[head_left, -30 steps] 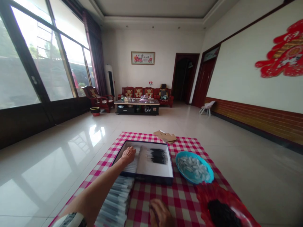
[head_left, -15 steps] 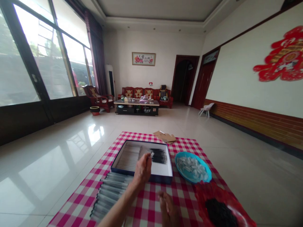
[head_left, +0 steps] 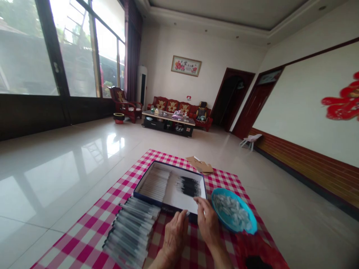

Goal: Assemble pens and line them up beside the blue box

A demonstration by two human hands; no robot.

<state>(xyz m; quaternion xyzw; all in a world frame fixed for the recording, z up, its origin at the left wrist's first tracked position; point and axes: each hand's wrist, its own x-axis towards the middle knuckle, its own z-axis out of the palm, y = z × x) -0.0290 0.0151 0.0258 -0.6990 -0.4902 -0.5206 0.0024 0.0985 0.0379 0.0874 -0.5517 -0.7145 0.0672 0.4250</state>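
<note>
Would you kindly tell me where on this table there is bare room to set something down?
Bare checked cloth shows left of the pen row, and again at the far right corner, beyond the blue bowl and right of the cardboard. The near right is crowded: right hand, blue bowl and red container sit close together.

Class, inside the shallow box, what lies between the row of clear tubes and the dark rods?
Between the clear tubes and the dark rods, the head view shows a strip of the box's white bottom.
</note>
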